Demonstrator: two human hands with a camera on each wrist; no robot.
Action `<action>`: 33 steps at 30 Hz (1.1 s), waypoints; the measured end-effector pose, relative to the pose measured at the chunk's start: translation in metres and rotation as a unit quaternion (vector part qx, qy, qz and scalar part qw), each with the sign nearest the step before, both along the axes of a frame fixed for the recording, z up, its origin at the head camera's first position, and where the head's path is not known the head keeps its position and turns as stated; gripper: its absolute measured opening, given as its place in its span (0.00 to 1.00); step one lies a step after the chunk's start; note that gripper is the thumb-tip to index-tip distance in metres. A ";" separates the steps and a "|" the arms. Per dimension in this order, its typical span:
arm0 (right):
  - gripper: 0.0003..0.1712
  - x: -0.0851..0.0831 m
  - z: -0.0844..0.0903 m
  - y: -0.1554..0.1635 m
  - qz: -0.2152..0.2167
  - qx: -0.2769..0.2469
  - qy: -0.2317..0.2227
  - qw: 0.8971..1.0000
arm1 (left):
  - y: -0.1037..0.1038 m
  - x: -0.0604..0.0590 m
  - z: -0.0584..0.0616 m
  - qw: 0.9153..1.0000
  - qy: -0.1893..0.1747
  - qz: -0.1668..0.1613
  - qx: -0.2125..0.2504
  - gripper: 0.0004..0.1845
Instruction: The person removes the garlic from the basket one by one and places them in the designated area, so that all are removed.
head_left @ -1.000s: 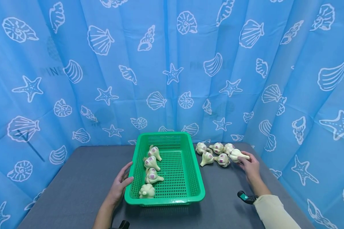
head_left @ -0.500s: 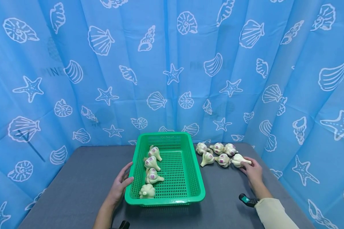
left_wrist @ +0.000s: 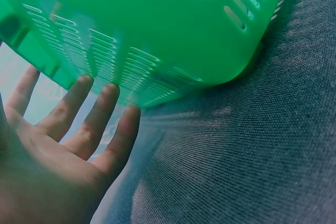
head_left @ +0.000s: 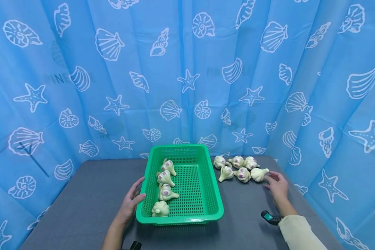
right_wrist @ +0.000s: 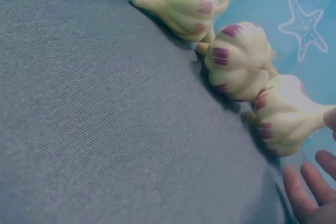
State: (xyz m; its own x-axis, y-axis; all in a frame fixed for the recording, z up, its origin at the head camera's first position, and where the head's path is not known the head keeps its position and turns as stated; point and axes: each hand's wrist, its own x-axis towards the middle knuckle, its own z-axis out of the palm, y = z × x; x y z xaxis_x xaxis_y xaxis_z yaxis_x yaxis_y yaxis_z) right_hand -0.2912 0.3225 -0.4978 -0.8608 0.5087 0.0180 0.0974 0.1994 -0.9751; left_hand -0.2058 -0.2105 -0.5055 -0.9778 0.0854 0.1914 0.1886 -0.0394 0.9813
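Observation:
My left hand [head_left: 129,203] rests against the left side of a green plastic basket [head_left: 217,194]. In the left wrist view its fingers [left_wrist: 102,114] are spread, with the tips at the slotted wall. Several garlic bulbs [head_left: 165,177] lie in a line along the basket's left side. To the right of the basket, several more bulbs [head_left: 242,174] sit in two rows on the table. My right hand [head_left: 278,187] is beside the end bulb [head_left: 258,174] of the front row, its fingers loosely extended and a fingertip close to the stem, holding nothing.
A grey cloth covers the table [head_left: 81,201]. Blue curtains [head_left: 187,86] printed with shells and starfish hang behind it and at both sides. A black band with a small screen [head_left: 270,217] is on the right wrist.
My right hand has set the garlic bulb down at the end of the front row, let go, and drawn slightly right. The left hand and basket have not moved.

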 end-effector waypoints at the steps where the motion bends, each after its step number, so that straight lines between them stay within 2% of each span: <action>1: 0.25 -0.001 0.001 0.000 -0.003 0.019 -0.001 1.000 | 0.000 0.000 0.000 1.000 0.001 0.000 -0.001 0.33; 5: 0.24 -0.004 0.007 0.000 -0.005 0.079 0.007 0.997 | -0.001 0.000 -0.001 1.000 0.002 0.001 -0.005 0.32; 9: 0.24 -0.007 0.010 0.002 0.015 0.112 0.022 0.993 | -0.002 0.000 -0.001 1.000 -0.001 -0.001 -0.002 0.33; 13: 0.23 -0.010 0.007 0.005 0.038 0.168 0.028 0.985 | -0.003 -0.001 -0.001 1.000 -0.003 -0.007 0.000 0.33; 16: 0.19 -0.011 0.001 0.009 0.035 0.203 0.022 0.978 | -0.003 -0.001 -0.002 1.000 -0.001 -0.010 0.001 0.33; 24: 0.16 -0.009 -0.014 0.021 0.011 0.205 0.015 0.979 | -0.003 -0.001 -0.002 1.000 0.001 -0.011 0.005 0.33; 33: 0.17 -0.009 -0.021 0.023 0.026 0.215 -0.026 0.976 | -0.004 -0.001 -0.001 1.000 -0.001 -0.013 0.004 0.33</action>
